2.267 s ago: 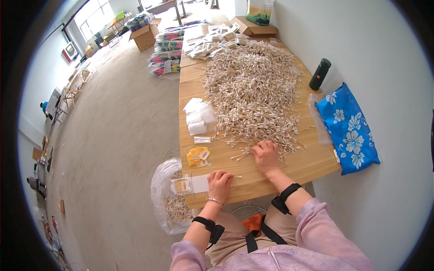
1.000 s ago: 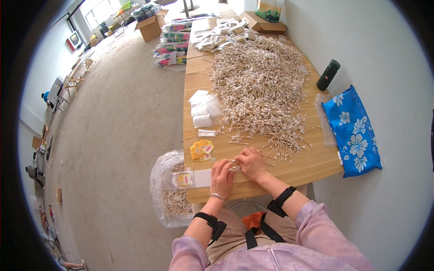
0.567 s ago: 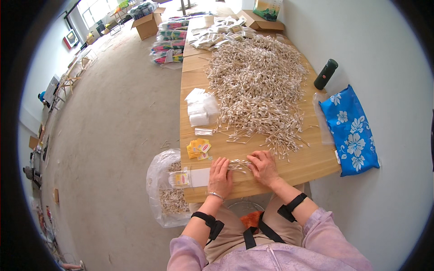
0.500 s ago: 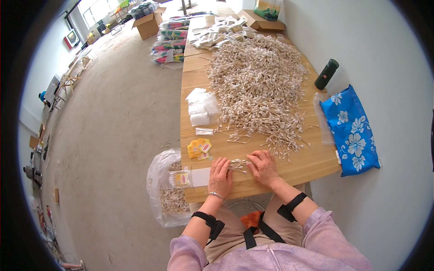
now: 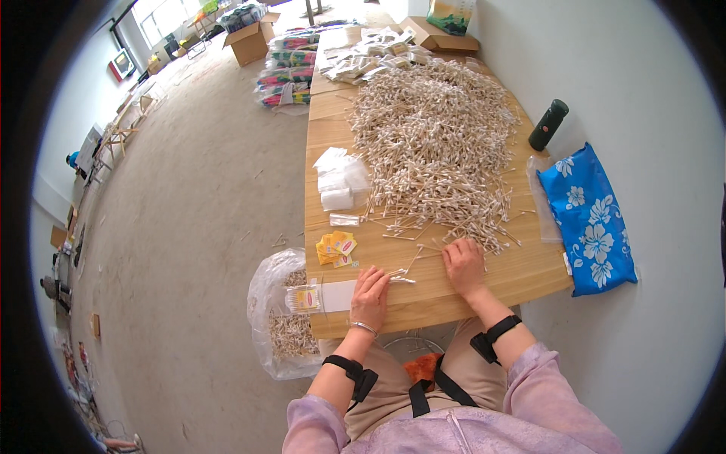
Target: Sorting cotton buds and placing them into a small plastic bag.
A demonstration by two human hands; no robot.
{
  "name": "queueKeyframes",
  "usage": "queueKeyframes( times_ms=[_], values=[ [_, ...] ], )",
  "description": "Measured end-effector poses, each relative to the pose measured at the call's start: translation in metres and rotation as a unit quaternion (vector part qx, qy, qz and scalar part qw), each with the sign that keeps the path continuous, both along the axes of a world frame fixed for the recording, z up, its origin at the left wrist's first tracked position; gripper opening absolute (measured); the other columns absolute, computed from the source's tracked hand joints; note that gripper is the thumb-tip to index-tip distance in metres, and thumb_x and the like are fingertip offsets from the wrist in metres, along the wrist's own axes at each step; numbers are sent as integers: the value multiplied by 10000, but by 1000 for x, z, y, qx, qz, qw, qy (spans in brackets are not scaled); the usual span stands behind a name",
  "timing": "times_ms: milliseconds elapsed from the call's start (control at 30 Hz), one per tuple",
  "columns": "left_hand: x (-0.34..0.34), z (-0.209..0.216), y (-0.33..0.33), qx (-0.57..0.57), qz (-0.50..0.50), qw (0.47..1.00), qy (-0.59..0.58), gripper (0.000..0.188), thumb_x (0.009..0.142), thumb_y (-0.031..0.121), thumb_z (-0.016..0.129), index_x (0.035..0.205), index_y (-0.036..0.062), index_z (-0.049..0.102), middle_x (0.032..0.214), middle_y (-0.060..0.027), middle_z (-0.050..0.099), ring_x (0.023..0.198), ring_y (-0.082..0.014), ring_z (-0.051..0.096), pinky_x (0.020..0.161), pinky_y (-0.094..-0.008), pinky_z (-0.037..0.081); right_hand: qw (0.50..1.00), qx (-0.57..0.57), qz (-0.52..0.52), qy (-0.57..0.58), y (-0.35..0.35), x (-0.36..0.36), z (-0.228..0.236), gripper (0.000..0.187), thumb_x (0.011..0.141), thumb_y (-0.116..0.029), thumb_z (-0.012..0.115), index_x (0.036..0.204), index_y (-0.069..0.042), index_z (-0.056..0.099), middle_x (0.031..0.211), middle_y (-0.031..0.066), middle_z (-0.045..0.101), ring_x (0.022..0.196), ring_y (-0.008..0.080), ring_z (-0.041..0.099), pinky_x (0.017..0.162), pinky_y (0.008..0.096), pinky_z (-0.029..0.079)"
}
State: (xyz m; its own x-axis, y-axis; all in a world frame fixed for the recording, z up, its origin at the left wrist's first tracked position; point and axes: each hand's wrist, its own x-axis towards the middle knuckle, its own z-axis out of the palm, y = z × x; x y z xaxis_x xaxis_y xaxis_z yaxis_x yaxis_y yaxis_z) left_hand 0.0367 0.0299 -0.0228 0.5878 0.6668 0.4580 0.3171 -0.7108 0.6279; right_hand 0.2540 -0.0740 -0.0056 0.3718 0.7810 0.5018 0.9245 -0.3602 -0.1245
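A small bundle of cotton swabs [image 5: 402,278] sticks out to the right from under the fingers of my left hand [image 5: 368,299], which is closed on it at the near edge of the table. My right hand [image 5: 463,266] rests at the near fringe of the big heap of loose cotton swabs [image 5: 435,144], fingers curled down; what they hold, if anything, is hidden. A few stray swabs lie between the two hands. Left of my left hand lies a white strip [image 5: 337,296], and a clear packet of swabs with a yellow label [image 5: 305,300] sits at its end.
Yellow cards [image 5: 334,247] and clear plastic bags [image 5: 338,181] lie along the table's left side. Filled packets [image 5: 370,57] are piled at the far end. A blue flowered pouch [image 5: 590,219] and a dark bottle [image 5: 547,125] are at right. A plastic sack [image 5: 261,325] of swabs stands below left.
My right hand has left the bundle and moved right and away to the heap's edge. My left hand stays in place with the swabs. Stray swabs now show between the hands.
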Motion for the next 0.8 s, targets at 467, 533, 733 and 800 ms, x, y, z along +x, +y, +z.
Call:
queueKeyframes(
  times_ms=[467,533,733,800],
  values=[
    [-3,5,0,14,-61,998,-8,161,829,38,630,981,54,681,1032,-106,661,1063,-290,590,1005,-442,428,994,15,-20,103,8,0,-2,107,762,-159,684,859,-119,666,906,26,565,957,236,514,844,386,403],
    [-3,4,1,5,-77,997,-9,156,828,45,635,975,60,684,1017,-101,664,1053,-280,595,1002,-445,431,994,14,-35,104,11,3,-3,81,767,-161,676,836,-120,668,896,28,566,947,235,516,837,386,406],
    [-4,3,2,-3,-85,996,-18,152,819,49,644,967,58,677,1010,-96,659,1044,-289,594,987,-444,442,995,-2,29,91,31,-21,2,52,794,-178,643,817,-138,668,870,14,570,921,229,525,816,377,419],
    [-4,2,0,-12,-66,998,-9,197,808,60,658,1004,54,663,1072,-113,635,1088,-302,565,1005,-448,422,984,-1,110,141,34,-34,4,44,794,-180,649,807,-142,668,871,1,578,912,213,533,809,368,423]
  ],
)
